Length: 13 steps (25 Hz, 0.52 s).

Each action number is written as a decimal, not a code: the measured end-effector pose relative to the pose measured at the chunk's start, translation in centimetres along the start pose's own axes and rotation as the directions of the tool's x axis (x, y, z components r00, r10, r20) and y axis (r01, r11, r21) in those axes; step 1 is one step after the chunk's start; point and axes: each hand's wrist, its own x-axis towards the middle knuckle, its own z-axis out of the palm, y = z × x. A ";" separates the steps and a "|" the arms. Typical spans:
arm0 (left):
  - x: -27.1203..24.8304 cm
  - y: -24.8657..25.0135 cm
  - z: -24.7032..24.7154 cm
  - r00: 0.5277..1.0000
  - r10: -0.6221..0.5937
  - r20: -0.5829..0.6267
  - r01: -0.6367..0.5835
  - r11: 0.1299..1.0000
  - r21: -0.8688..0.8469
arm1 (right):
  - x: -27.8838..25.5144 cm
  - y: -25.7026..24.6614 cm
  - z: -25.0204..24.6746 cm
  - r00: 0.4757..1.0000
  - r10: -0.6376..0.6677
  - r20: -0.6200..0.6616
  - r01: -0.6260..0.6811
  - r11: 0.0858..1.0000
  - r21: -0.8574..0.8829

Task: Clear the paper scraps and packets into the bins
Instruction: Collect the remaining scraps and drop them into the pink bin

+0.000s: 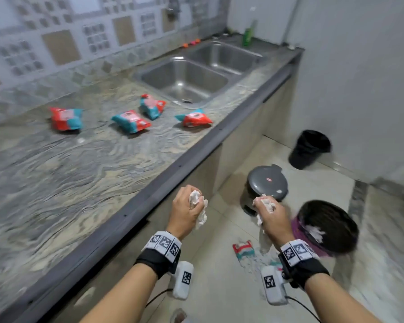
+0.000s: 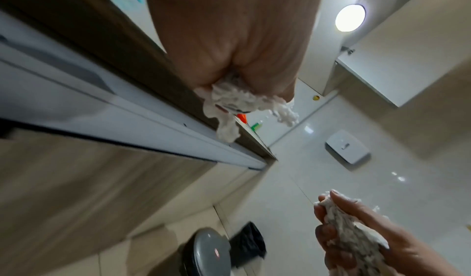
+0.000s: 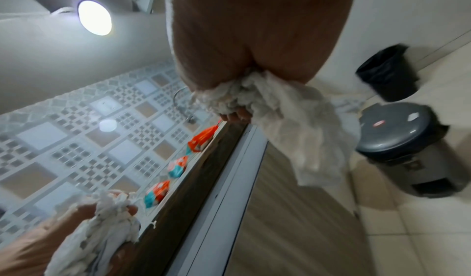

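2 wads of crumpled white paper in hand: left hand (image 1: 187, 209) clenched around one paper wad (image 1: 198, 203), right hand (image 1: 272, 216) clenched around the other paper wad (image 1: 265, 205), both held off the countertop edge (image 1: 135, 203) and above the floor. 4 red-and-teal packets left on the marbled countertop: far-left packet (image 1: 66, 118), middle packet (image 1: 131, 121), packet nearest the sink (image 1: 151, 106), right-hand packet (image 1: 194, 118). 1 more packet (image 1: 243, 249) on the floor below the right wrist, amid what looks like scattered white scraps (image 1: 259, 262); blurred, count not readable. 3 bins on the floor: open purple-rimmed bin (image 1: 299, 229) just beside the right hand, white paper (image 1: 315, 233) already inside; grey pedal bin (image 1: 267, 183) with lid down; black-lined bin (image 1: 309, 149) farther off by the wall. Double steel sink (image 1: 187, 78) and green bottle (image 1: 247, 36) beyond, untouched. Progress, judged: early to middle. Some paper binned, 2 handfuls about to follow, countertop apparently free of paper. Outstanding: 4 counter packets, 1 floor packet, floor scraps.
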 end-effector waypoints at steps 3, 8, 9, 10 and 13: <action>-0.8 2.7 5.7 0.991 0.049 0.125 -0.048 0.999 -0.009 | -1.7 2.4 -6.6 0.991 0.068 -0.118 -0.069 0.998 -0.002; -3.5 9.1 15.2 0.955 0.180 0.237 -0.167 0.983 -0.074 | -4.6 5.7 -17.5 0.960 0.103 -0.262 -0.106 0.994 0.001; -4.2 10.4 17.2 0.951 0.192 0.242 -0.176 0.981 -0.086 | -4.9 6.6 -19.6 0.953 0.115 -0.279 -0.118 0.993 0.005; -4.8 11.6 19.4 0.948 0.199 0.250 -0.181 0.979 -0.093 | -5.1 7.5 -22.0 0.949 0.118 -0.294 -0.121 0.993 0.009; -6.2 14.8 24.4 0.939 0.192 0.284 -0.168 0.980 -0.107 | -5.2 9.6 -27.6 0.941 0.129 -0.311 -0.132 0.991 0.014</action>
